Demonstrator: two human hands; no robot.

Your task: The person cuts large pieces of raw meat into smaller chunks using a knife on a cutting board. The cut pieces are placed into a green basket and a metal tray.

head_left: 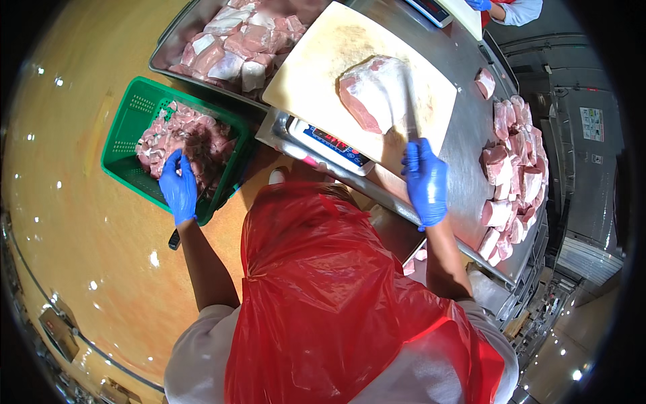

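My right hand (pixel 425 183), in a blue glove, is closed round the handle of a knife (pixel 412 111). Its blade, blurred, stretches away from me along the right side of a large pale piece of meat (pixel 378 94). That piece lies on a cream cutting board (pixel 313 60). My left hand (pixel 178 188), also gloved in blue, hangs over the near side of a green basket (pixel 124 128). Its fingers point into the basket, somewhat apart, and I see nothing held in them. Pink meat scraps (pixel 212 145) fill much of the basket.
A metal tub (pixel 161 57) of meat chunks (pixel 232 40) stands beyond the basket. Under the board is a digital scale (pixel 330 145). More meat pieces (pixel 515 168) are heaped on the steel table (pixel 464 128) at right. A black handle (pixel 174 240) shows beside my left forearm. A co-worker's gloved hand (pixel 479 4) is at the top.
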